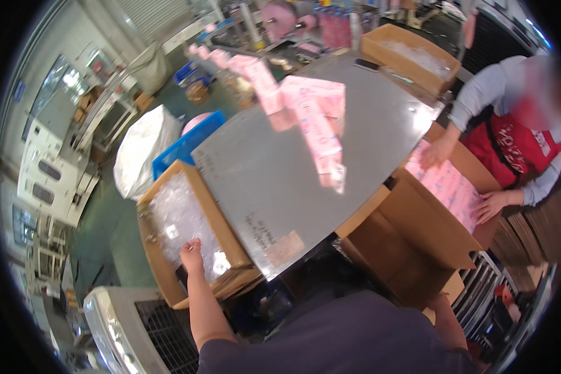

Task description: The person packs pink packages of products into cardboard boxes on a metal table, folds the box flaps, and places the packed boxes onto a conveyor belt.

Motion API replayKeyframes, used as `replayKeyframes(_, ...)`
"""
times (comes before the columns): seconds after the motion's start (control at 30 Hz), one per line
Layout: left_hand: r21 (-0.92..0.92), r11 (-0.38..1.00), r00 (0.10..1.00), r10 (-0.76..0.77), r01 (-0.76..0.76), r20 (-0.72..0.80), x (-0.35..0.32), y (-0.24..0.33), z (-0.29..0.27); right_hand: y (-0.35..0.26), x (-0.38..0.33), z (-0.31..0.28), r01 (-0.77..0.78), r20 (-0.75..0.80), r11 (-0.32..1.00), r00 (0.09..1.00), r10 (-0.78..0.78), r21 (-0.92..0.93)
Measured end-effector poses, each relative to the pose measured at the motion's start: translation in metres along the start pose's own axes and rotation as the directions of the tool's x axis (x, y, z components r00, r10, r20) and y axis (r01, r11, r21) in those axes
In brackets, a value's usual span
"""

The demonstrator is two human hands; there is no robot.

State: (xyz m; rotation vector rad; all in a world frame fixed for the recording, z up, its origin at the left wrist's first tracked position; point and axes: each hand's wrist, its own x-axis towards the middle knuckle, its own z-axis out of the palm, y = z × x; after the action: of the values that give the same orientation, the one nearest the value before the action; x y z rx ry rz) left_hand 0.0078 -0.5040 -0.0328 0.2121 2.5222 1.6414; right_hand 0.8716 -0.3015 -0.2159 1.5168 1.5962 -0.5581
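My left hand [192, 252] is over a cardboard box at the left table corner, its fingers pinched together among loose clear plastic bags [179, 209]. Whether a bag is caught between the fingertips is too small to make out. At the lower right, my right hand [441, 303] is beside the bottom of an open cardboard carton [389, 249], and the carton hides its fingers. That carton is tipped with its opening towards the table, and its visible inside is bare cardboard. Pink printed packs [315, 121] lie in a row on the metal table [243, 162].
Across on the right, a co-worker in a red apron [511, 149] presses both hands on pink packs [445, 184] inside another carton. A box of clear film [411, 59] and a phone [366, 65] are at the table's far end. A blue crate [187, 146] stands left.
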Motion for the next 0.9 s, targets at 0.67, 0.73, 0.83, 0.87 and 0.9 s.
replayKeyframes(0.67,-0.329,0.697,0.274,0.604,-0.638,0.748,-0.069,0.226,0.382,-0.157,-0.163,-0.298,0.3,-0.529,0.847,0.848,-0.026,0.438)
replayKeyframes(0.73,0.031,0.503,0.447,0.737,-0.864,0.506,0.069,0.205,0.396,-0.233,-0.153,-0.359,0.565,-0.692,0.755,0.69,-0.211,0.333)
replayKeyframes(0.83,0.49,0.566,0.746,0.446,-0.663,0.495,0.115,0.223,0.402,-0.331,-0.122,-0.448,0.754,-0.766,0.625,0.519,-0.378,0.203)
replayKeyframes(0.87,0.512,0.546,0.731,0.325,-0.663,0.6,0.118,0.226,0.403,-0.357,-0.1,-0.472,0.778,-0.781,0.609,0.475,-0.405,0.157)
replayKeyframes(0.9,0.536,0.52,0.703,0.194,-0.665,0.684,0.12,0.227,0.401,-0.38,-0.077,-0.497,0.775,-0.808,0.627,0.418,-0.415,0.079)
